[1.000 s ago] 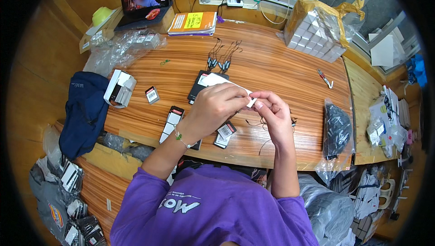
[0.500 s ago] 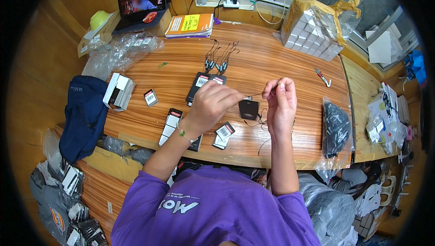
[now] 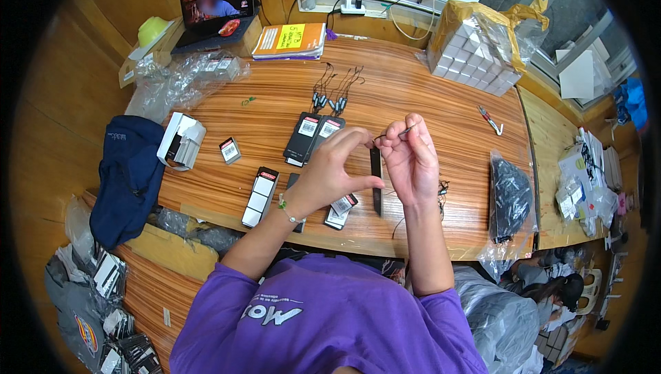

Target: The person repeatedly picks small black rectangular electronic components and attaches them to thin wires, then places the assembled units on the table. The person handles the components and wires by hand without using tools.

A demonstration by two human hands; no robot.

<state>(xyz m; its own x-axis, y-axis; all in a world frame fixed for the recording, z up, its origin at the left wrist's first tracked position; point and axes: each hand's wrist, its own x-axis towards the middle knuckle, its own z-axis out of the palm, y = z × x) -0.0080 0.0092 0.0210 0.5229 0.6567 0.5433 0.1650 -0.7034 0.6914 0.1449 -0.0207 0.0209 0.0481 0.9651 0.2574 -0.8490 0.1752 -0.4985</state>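
My right hand pinches a thin dark cord between thumb and fingertips. From it hangs a flat black tag, seen nearly edge-on. My left hand is beside the tag, its thumb and index finger spread apart, the index tip close to the cord; it grips nothing that I can see. Behind it lie black hang tags with white labels, their cords stretched toward the far side. A long black card with white panels is left of my wrist. Small label cards lie partly behind my left hand.
Loose black cords lie right of my right wrist. An open white box of cards and a small card stack are at left. Farther right are a bagged black bundle, snips and a wrapped block of white boxes.
My left hand has let go of the cord and opened, moving slightly down. My right hand has shifted left, and the black tag now hangs edge-on.
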